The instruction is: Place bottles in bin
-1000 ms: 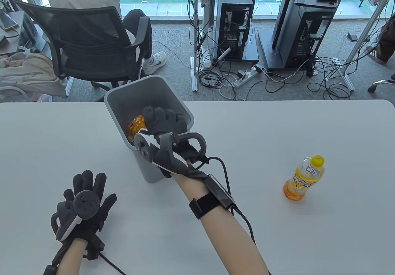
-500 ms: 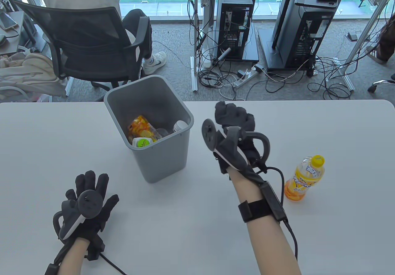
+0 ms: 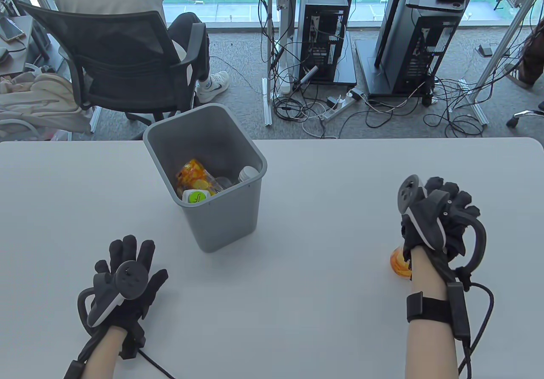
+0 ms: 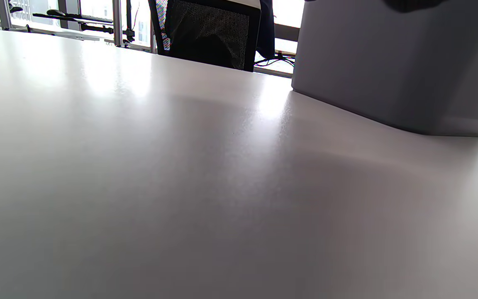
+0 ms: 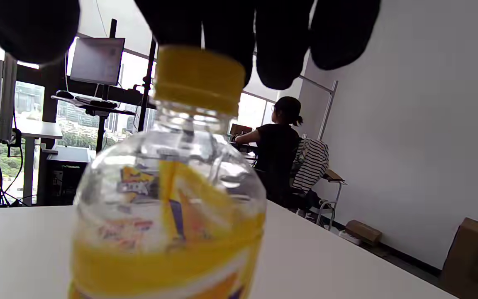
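Observation:
An orange drink bottle with a yellow cap (image 5: 168, 207) stands upright on the right side of the white table (image 3: 331, 234). In the table view only its base (image 3: 399, 263) shows under my right hand (image 3: 444, 209). My right hand hovers over the bottle top, with the thumb and fingers (image 5: 280, 41) spread around the cap and not pressing it. The grey bin (image 3: 225, 226) stands at centre left with several bottles (image 3: 195, 177) inside. My left hand (image 3: 127, 264) rests flat and empty on the table in front of the bin, fingers spread.
The bin's grey wall (image 4: 396, 70) fills the upper right of the left wrist view. A black office chair (image 3: 123, 60) with a seated person stands behind the table's far edge. Computer towers and cables lie on the floor beyond.
My right hand left the bin empty, swept right across the table, and now sits over the standing orange bottle. My left hand crept slightly forward and right.

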Demonstrator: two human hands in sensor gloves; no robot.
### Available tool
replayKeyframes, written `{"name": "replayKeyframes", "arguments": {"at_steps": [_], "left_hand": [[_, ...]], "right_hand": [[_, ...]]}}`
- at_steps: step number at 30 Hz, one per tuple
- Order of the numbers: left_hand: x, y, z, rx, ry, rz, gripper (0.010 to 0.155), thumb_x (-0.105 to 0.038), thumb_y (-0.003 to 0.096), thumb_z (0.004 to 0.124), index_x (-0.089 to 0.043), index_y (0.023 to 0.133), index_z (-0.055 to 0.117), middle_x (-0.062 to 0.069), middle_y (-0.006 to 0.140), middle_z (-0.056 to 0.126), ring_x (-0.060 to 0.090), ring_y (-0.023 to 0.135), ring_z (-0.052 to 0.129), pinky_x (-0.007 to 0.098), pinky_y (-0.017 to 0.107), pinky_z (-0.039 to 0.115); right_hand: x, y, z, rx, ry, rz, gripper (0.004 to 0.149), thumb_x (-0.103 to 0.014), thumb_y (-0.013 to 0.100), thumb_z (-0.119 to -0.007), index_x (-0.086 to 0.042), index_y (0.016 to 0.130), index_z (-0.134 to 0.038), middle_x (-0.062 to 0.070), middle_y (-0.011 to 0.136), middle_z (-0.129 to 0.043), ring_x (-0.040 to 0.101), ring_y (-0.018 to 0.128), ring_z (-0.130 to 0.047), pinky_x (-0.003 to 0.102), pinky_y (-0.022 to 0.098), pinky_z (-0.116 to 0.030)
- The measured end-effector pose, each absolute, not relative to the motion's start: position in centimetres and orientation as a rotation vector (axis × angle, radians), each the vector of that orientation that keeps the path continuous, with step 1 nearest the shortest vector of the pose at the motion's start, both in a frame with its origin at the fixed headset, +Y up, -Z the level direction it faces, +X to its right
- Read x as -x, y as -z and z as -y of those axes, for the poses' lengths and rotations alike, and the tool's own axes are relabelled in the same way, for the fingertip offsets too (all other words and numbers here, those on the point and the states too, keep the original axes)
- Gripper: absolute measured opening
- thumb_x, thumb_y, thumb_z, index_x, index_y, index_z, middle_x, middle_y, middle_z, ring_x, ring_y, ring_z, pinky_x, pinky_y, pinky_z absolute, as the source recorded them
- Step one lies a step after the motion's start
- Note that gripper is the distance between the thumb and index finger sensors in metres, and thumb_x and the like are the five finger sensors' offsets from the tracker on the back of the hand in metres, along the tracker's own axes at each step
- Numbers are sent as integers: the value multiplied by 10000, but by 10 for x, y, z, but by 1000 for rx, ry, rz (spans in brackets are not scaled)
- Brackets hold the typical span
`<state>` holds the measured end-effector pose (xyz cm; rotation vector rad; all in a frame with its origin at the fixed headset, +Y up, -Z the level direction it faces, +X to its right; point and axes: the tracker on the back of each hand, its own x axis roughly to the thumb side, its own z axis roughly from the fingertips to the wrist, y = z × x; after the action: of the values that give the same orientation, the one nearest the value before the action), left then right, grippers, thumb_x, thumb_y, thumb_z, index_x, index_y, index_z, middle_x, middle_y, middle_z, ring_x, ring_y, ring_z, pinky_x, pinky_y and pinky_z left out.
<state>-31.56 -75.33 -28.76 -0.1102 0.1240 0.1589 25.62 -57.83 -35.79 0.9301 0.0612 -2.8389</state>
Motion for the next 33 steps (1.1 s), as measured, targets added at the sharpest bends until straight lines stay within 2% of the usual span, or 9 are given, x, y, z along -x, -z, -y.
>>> {"name": "replayKeyframes", "arguments": {"at_steps": [2, 4, 7, 9, 12, 15, 20, 27, 33], "left_hand": [[315, 288, 754, 120, -152, -126, 783, -709, 510, 537, -406, 1167, 240, -20, 1281, 80, 308, 1213, 68, 649, 845, 198], [314, 289, 755, 121, -144, -129, 782, -707, 509, 539, -407, 1167, 240, -22, 1280, 74, 305, 1212, 55, 648, 846, 188], [313, 288, 755, 113, -134, -127, 781, -704, 509, 542, -408, 1166, 242, -22, 1279, 71, 305, 1210, 51, 649, 845, 185], [312, 288, 755, 113, -129, -126, 782, -705, 509, 542, -407, 1166, 242, -22, 1279, 73, 305, 1211, 53, 648, 846, 186], [312, 289, 756, 125, -124, -129, 782, -706, 510, 539, -408, 1167, 236, -22, 1279, 68, 306, 1210, 51, 648, 845, 182], [312, 289, 756, 128, -120, -131, 781, -705, 510, 540, -410, 1166, 236, -25, 1278, 65, 303, 1210, 49, 644, 846, 176], [312, 289, 756, 123, -119, -133, 782, -705, 510, 538, -417, 1164, 221, -35, 1270, 37, 296, 1203, 24, 639, 846, 160], [313, 289, 756, 118, -131, -136, 785, -706, 510, 537, -421, 1163, 206, -33, 1269, 33, 297, 1202, 18, 636, 846, 154], [314, 289, 755, 114, -148, -139, 786, -709, 510, 530, -421, 1163, 203, -38, 1264, 15, 288, 1190, -34, 628, 845, 133]], "right_hand": [[-268, 356, 586, -988, 2898, 32, 826, -703, 425, -649, -279, 1119, -503, 95, 1165, -592, 427, 980, -672, 549, 713, -643], [-275, 355, 595, -985, 2966, 62, 846, -729, 395, -659, -264, 1095, -557, 92, 1124, -662, 416, 917, -751, 527, 670, -694], [-278, 353, 602, -951, 3032, -56, 812, -723, 372, -709, -264, 1037, -631, 74, 1046, -761, 375, 813, -858, 488, 590, -769], [-279, 355, 605, -968, 3040, 13, 809, -711, 365, -746, -273, 1029, -597, 74, 1038, -759, 357, 753, -906, 460, 551, -801], [-282, 356, 603, -988, 3037, 105, 831, -711, 351, -781, -283, 1032, -574, 68, 1042, -752, 345, 721, -925, 438, 530, -814], [-282, 357, 604, -960, 3043, 91, 865, -737, 307, -812, -281, 1011, -599, 56, 1015, -782, 334, 698, -940, 427, 512, -824], [-281, 358, 605, -933, 3032, 79, 848, -706, 293, -866, -284, 987, -625, 35, 971, -822, 324, 631, -973, 394, 453, -851], [-267, 357, 607, -868, 2995, -113, 799, -707, 285, -879, -272, 932, -703, 22, 866, -898, 321, 549, -1003, 377, 396, -877], [-237, 361, 600, -750, 3095, -233, 786, -680, 303, -880, -266, 945, -697, 28, 886, -889, 331, 597, -996, 394, 434, -877]]}}
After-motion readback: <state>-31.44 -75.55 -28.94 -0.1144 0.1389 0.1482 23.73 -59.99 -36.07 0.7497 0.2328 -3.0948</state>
